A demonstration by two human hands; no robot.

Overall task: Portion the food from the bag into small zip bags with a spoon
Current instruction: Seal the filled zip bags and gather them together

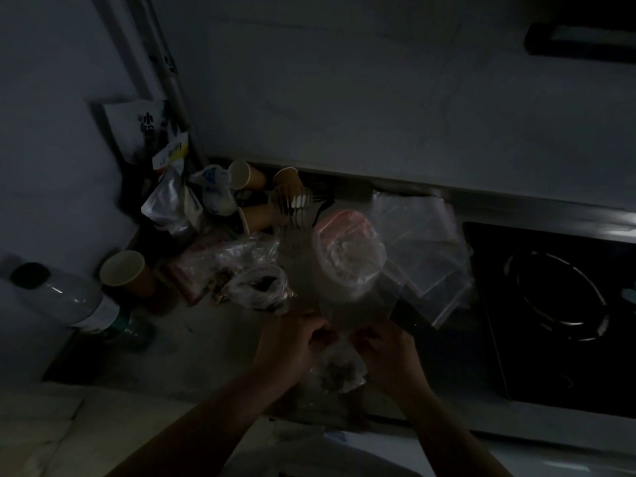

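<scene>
The scene is very dark. A small clear zip bag (339, 370) with dark food inside hangs between my hands near the counter's front edge. My left hand (292, 342) pinches its top left and my right hand (385, 352) pinches its top right. Behind them an open plastic food bag (258, 284) with dark pieces lies on the counter. A pack of empty zip bags (347, 256) lies beside it, and loose clear zip bags (423, 242) are spread to the right. I cannot make out a spoon.
Paper cups (125, 270) (244, 175) stand and lie at the left and back. A plastic bottle (65, 297) lies at the far left. A wire whisk (290, 204) stands in the back clutter. A black cooktop (557, 304) fills the right side.
</scene>
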